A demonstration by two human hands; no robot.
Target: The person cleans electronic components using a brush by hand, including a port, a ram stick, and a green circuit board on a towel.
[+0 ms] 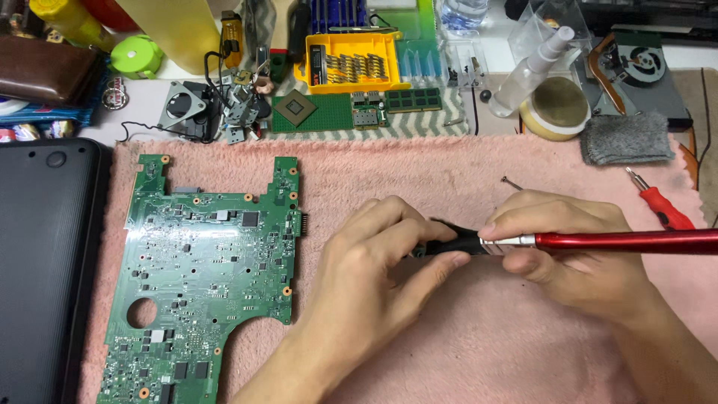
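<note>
One large motherboard point(198, 277), two screwdrivers point(621, 241) point(662, 206), one yellow bit tray point(351, 63), perhaps two fans point(183, 105) point(643, 61).

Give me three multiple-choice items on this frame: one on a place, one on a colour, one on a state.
1. Where does the green circuit board lie?
A. on the pink cloth, left of both hands
B. inside the yellow tray
C. on top of the grey cloth

2. What colour is the shaft of the tool held in the right hand?
A. blue
B. red
C. yellow

3. What is the left hand doing?
A. resting flat on the board
B. lifting the spray bottle
C. pinching the tool's black tip end

Answers:
1 A: the board lies on the pink cloth, with both hands to its right.
2 B: the metal shaft running out past the right hand is red.
3 C: the left hand's fingers close around the black end, next to the right hand.
</note>
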